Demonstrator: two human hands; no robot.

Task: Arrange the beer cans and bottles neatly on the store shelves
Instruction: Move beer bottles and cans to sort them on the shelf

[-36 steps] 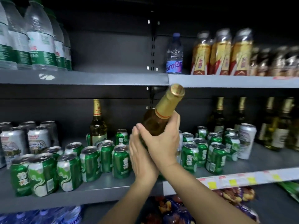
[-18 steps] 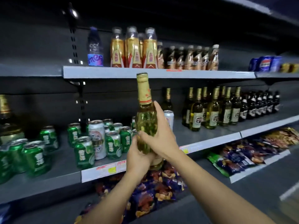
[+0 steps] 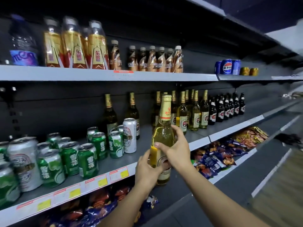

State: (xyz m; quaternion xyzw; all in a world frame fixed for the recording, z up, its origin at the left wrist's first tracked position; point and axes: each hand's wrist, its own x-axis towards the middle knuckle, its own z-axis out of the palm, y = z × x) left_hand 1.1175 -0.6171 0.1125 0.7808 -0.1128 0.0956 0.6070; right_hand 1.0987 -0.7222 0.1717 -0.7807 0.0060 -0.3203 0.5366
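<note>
A clear beer bottle (image 3: 163,136) with gold foil neck stands upright in midair before the middle shelf's (image 3: 229,130) front edge, green cans (image 3: 86,161) clustered at the shelf's left.

Gold-labelled energy drink bottles (image 3: 77,48) and Nescafé bottles (image 3: 155,60) fill the top shelf; Pepsi cans (image 3: 227,67) further right (snack packets (image 3: 229,154) below).

both hands held one pale beer bottle (image 3: 163,136) upright in front of the middle shelf (image 3: 199,141). the right hand (image 3: 176,149) curled round its body, the left hand (image 3: 147,171) cupped its lower part near the label. green cans (image 3: 87,161) and taller silver cans (image 3: 129,135) crowded the shelf to the left; a row of gold-necked bottles (image 3: 194,110) and dark bottles (image 3: 227,106) stood to the right.
</note>
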